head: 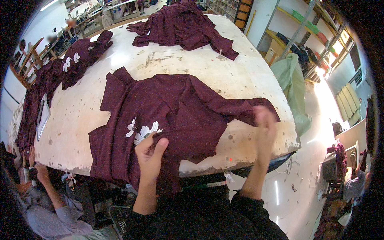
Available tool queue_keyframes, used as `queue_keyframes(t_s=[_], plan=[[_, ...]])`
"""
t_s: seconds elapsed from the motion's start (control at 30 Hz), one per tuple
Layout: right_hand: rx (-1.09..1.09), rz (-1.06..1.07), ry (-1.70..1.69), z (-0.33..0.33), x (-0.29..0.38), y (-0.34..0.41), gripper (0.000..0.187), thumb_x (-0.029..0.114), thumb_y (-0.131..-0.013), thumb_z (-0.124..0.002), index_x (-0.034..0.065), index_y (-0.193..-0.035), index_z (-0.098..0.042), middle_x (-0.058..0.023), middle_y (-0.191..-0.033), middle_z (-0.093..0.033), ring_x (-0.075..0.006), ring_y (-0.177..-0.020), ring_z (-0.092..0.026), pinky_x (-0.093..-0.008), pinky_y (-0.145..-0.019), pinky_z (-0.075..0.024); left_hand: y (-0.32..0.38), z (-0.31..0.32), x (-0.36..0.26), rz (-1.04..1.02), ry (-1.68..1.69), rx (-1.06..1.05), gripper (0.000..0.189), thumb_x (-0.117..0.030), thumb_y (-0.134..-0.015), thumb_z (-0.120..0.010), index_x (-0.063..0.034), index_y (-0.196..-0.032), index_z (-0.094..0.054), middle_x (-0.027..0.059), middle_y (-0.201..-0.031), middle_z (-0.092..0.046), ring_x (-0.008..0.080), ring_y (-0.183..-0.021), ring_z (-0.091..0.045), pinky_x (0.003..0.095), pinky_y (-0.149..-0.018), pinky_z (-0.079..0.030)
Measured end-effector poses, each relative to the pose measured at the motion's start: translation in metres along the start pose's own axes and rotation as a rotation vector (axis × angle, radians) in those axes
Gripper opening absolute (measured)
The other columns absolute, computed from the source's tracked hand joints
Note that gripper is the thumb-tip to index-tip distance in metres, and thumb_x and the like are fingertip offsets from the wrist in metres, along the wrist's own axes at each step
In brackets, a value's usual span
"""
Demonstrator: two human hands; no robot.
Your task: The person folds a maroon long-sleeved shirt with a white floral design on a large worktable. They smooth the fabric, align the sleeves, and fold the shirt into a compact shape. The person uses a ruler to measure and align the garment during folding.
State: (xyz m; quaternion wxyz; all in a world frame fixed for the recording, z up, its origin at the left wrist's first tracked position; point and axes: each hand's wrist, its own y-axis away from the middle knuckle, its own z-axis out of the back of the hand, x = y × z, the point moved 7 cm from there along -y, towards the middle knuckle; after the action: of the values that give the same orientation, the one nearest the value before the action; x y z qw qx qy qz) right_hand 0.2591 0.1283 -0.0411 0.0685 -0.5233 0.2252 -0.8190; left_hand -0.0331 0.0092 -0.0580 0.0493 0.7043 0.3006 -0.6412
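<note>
A maroon garment [192, 111] lies spread on the pale table in front of me, its near edge hanging over the front. White flower appliqués [147, 132] decorate its left part. Beside the larger flower, my left hand [150, 156] pinches a fold of the maroon cloth between thumb and fingers. My right hand [265, 121] is over the end of the sleeve-like strip at the right. Motion blurs its fingers, so whether they grip cloth or thread is unclear.
More maroon garments lie at the table's far end [183, 27] and along its left side [75, 64]. White papers [43, 117] rest at the left edge. A co-worker [57, 207] is at lower left. A green sack [289, 87] stands right, below shelving [276, 36].
</note>
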Motion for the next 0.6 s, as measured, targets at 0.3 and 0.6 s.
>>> queue_keyframes(t_s=[0.3, 0.6], plan=[[0.036, -0.374, 0.718, 0.099, -0.168, -0.058, 0.024, 0.020, -0.085, -0.052, 0.0042, -0.103, -0.054, -0.0135, -0.101, -0.053, -0.0244, -0.093, -0.052, -0.0342, -0.080, -0.0414, 0.000, -0.011, 0.002, -0.028, 0.237, 0.467, 0.019, -0.015, -0.070, -0.066, 0.0024, -0.075, -0.061, 0.0127, -0.104, -0.050, 0.0201, -0.095, -0.046, 0.0322, -0.083, -0.034], [0.514, 0.618, -0.050, -0.024, 0.107, -0.007, 0.014, 0.005, -0.078, -0.056, 0.0058, -0.091, -0.052, -0.0108, -0.095, -0.055, -0.0222, -0.088, -0.053, -0.0307, -0.077, -0.0420, -0.016, -0.035, -0.024, -0.216, -0.077, 0.549, 0.016, -0.013, -0.066, -0.067, 0.0014, -0.073, -0.063, 0.0190, -0.134, -0.035, 0.0337, -0.126, -0.028, 0.0394, -0.103, -0.017]])
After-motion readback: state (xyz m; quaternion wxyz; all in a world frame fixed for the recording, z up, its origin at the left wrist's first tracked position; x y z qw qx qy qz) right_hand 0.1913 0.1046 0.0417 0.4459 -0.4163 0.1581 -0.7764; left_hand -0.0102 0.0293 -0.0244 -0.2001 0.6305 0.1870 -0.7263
